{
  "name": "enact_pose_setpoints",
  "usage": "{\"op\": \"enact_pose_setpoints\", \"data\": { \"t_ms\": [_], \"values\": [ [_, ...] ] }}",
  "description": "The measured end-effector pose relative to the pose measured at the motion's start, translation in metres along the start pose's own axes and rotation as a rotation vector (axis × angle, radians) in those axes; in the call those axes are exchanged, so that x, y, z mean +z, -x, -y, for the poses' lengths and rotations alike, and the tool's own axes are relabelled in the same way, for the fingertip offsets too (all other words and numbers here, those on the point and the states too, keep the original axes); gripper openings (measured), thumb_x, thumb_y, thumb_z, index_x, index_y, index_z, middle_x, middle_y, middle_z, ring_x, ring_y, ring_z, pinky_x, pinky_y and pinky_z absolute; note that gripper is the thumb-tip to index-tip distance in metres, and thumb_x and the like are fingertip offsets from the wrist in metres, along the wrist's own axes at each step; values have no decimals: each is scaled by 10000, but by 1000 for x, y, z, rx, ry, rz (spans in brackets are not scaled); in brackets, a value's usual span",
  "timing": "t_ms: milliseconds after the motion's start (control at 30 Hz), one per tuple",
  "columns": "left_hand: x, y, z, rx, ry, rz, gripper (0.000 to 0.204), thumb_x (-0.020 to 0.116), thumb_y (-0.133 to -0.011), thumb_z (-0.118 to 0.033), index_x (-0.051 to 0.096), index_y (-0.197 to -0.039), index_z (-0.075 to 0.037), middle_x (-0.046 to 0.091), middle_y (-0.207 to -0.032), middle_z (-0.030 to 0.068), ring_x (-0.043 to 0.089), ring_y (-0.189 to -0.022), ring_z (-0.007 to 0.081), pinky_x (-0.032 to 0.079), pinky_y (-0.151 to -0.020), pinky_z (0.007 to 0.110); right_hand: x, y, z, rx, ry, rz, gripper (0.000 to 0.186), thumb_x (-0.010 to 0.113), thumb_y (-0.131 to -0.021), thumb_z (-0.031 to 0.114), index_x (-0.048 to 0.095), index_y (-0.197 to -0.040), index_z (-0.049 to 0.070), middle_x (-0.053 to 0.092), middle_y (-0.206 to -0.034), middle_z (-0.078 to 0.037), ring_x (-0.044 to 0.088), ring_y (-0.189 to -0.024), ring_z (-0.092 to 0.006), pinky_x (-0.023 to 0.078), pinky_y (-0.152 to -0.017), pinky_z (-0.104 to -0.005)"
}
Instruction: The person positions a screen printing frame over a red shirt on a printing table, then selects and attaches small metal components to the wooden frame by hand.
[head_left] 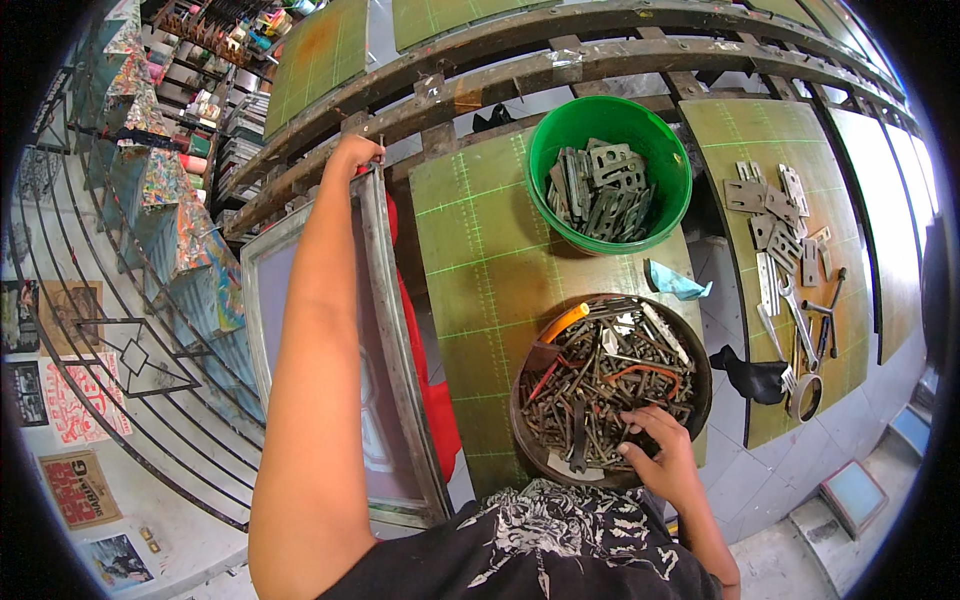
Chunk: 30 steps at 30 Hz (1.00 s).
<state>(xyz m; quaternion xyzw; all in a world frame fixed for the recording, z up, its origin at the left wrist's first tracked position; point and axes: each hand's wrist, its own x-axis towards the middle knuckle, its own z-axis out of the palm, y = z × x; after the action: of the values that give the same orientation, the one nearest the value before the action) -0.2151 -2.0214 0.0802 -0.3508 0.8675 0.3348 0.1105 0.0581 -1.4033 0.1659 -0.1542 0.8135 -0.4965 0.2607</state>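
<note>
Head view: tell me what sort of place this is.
Probably a screen-printing workshop. The left hand grips a framed mesh screen beside green gridded print boards on a long rail. The right hand digs into a round tray of bolts; a green bucket holds metal brackets.

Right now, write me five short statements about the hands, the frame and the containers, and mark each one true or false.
1. The left hand grips the top corner of the metal-edged screen frame. True.
2. The right hand rests in the green bucket. False: its fingers are in the round brown tray of bolts and rods.
3. The green bucket holds flat grey metal plates. True.
4. The orange-handled tool lies in the green bucket. False: it lies in the brown tray.
5. Wrenches lie on the green board right of the tray. True.
</note>
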Motion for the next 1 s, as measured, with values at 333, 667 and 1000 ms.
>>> {"op": "enact_pose_setpoints", "data": {
  "t_ms": [333,667,1000],
  "values": [
    [1,-3,6,37,-47,-36,150,749,-746,-150,710,-726,-7,662,-684,74,518,-564,171,390,-540,369,0,-2,2,14,18,13,399,722,-740,65,636,-1126,13,624,-1025,-159,620,-838,-276,504,-766,-339],
    [6,-9,15,80,-41,-75,165,739,-760,-154,709,-709,0,638,-660,80,508,-544,174,378,-521,374,4,-1,-2,-2,14,-16,381,715,-735,71,632,-1099,-4,619,-979,-163,601,-855,-306,491,-775,-361],
    [-9,16,3,150,-205,-47,263,700,-711,-313,708,-768,-56,649,-720,72,596,-664,215,453,-571,407,2,2,-10,-51,66,14,367,704,-786,128,619,-1119,0,630,-1029,-194,598,-973,-373,481,-842,-402]
  ]
}}
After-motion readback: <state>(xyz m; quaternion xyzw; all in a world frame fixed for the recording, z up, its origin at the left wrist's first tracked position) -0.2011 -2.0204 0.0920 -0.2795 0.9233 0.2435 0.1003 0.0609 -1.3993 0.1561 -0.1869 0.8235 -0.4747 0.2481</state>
